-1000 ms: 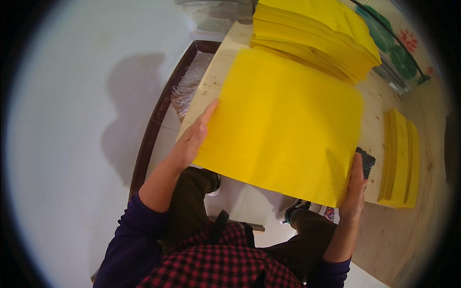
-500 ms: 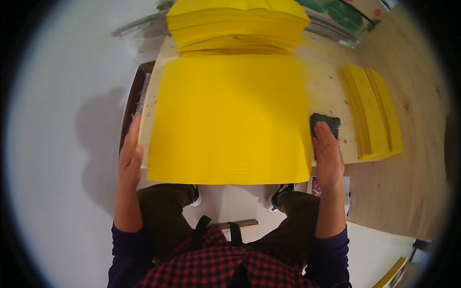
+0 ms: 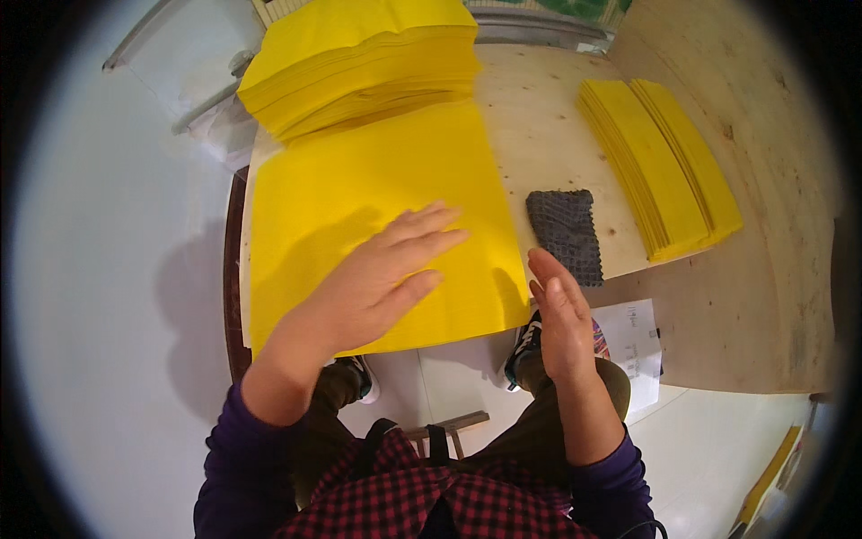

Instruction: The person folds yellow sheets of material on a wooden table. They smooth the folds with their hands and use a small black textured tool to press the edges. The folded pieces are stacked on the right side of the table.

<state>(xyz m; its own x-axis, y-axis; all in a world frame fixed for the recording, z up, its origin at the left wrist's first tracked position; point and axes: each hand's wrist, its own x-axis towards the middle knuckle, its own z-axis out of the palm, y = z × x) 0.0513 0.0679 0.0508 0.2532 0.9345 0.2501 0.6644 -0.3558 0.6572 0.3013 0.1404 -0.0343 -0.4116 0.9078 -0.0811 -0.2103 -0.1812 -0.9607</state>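
A large stack of yellow paper sheets (image 3: pixel 359 189) lies flat on the wooden table (image 3: pixel 548 135), overhanging its near edge. My left hand (image 3: pixel 382 278) rests palm-down on top of the sheets, fingers spread. My right hand (image 3: pixel 561 314) stands edge-on against the stack's lower right corner, fingers straight, holding nothing. A dark grey textured pad (image 3: pixel 566 234) lies on the table just beyond my right hand.
A thick pile of yellow sheets (image 3: pixel 359 63) sits at the back of the table. A narrower fanned stack of folded yellow sheets (image 3: pixel 660 166) lies at the right. A white printed paper (image 3: pixel 633 346) lies below the table edge by my knee.
My left hand has moved from the stack's left edge onto its top. My right hand has slid down to the lower right corner. The view has swung so the stack sits further left.
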